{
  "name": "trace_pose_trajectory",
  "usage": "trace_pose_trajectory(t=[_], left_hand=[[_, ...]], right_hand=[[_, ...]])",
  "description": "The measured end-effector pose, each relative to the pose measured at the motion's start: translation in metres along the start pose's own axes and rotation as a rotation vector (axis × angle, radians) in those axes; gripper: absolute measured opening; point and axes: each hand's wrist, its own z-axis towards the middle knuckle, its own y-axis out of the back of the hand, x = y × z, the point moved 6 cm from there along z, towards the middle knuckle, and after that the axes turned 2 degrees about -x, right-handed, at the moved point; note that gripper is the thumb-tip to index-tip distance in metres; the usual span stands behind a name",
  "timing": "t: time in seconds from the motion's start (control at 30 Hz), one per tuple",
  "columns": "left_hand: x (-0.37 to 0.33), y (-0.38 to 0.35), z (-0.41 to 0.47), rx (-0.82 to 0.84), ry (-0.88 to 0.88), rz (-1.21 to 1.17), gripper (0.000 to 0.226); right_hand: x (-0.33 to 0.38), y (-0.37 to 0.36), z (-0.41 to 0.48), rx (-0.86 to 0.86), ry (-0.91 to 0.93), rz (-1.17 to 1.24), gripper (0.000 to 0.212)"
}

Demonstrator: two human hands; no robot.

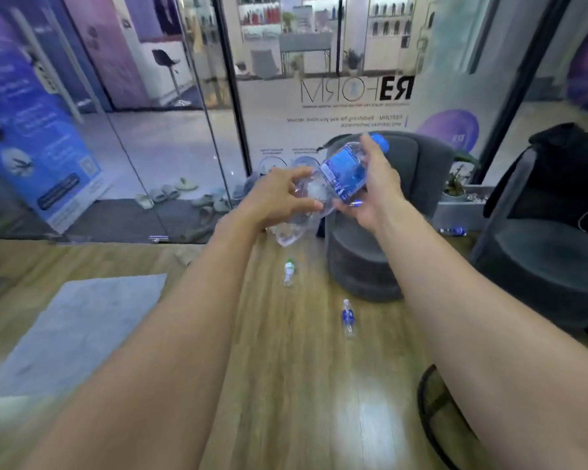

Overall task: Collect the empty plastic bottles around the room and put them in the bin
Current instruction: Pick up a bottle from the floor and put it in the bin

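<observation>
- A large bottle (343, 174) of clear plastic, with a blue label and a blue cap, is held in the air by both hands, just above the centre of the view
- The bottle is tilted: the cap is directed to 1 o'clock and the base to 7 o'clock
- The right hand (378, 189) is wrapped round the labelled section – the fingers are curled behind it and the thumb is raised along the neck, close to the cap
- The left hand (279, 198) is clasped on the clear lower section, with the fingertips curled against the plastic
- A green-capped bottle (288, 272) is laid on the wooden floor (286, 385) at 6 o'clock from the held bottle's base
- A blue-labelled bottle (347, 317) is laid on the floor at 5 o'clock from the green-capped one, apart from it and near the foot of a grey armchair (364, 252)
- A third bottle (454, 231), blurred, is seen on the floor at 3 o'clock from the armchair, against the wall base
- A black rim (425, 412) is seen at 5 o'clock of the view, partly hidden by the right forearm; whether it belongs to the bin cannot be told
- A grey rug (75, 327) is laid at 8 o'clock of the view
- A dark chair (550, 262) with a black garment (557, 171) over its back is placed at 3 o'clock
- Slippers (170, 193) are seen behind the glass wall (184, 130) at 10 o'clock
</observation>
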Motion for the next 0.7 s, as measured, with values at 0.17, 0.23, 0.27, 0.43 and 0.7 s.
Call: trace_pose_trajectory(t=[0.17,0.23,0.27,0.43,0.7], left_hand=[[0.033,0.126,-0.080,-0.453,0.167,-0.112,0.047],[0.062,0.168,-0.120,-0.612,0.304,-0.281,0.041],[0.076,0.185,-0.136,-0.667,0.339,-0.357,0.041],[0.140,0.290,-0.261,-0.928,0.382,-0.577,0.045],[0.238,0.442,-0.482,-1.348,0.476,-0.524,0.046]], right_hand=[[0.014,-0.103,-0.072,0.174,0.044,-0.028,0.030],[0.007,-0.148,-0.103,0.263,0.040,-0.012,0.025],[0.002,-0.168,-0.117,0.305,0.038,-0.003,0.022],[-0.053,-0.288,-0.212,0.478,0.019,0.010,0.031],[-0.182,-0.470,-0.381,0.638,-0.031,0.077,0.030]])
